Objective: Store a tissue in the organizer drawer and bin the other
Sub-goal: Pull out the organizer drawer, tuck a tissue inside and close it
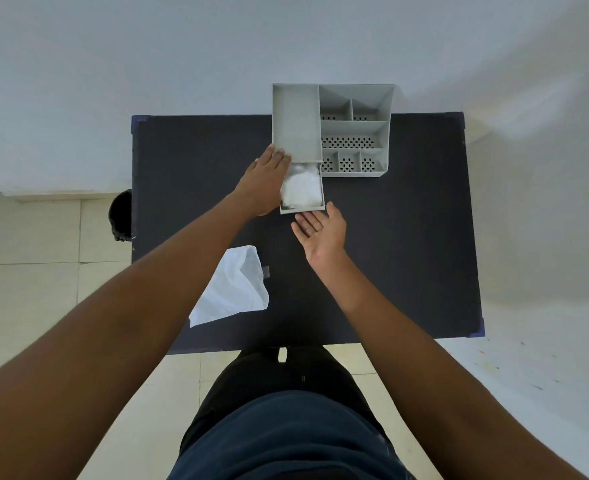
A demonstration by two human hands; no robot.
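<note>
A grey desk organizer (353,128) stands at the far middle of the dark table. Its drawer (303,211) is pulled out toward me, and a white tissue (301,189) lies inside it. My left hand (265,183) rests flat against the drawer's left side, fingertips touching the organizer's corner, holding nothing. My right hand (320,233) is open, palm up, just in front of the drawer's front edge. A second white tissue (232,289) lies loose on the table near my left forearm.
A black bin (121,216) stands on the floor off the table's left edge (133,188). The organizer's other compartments have perforated bottoms. A wall rises behind the table, and pale floor tiles lie to the left.
</note>
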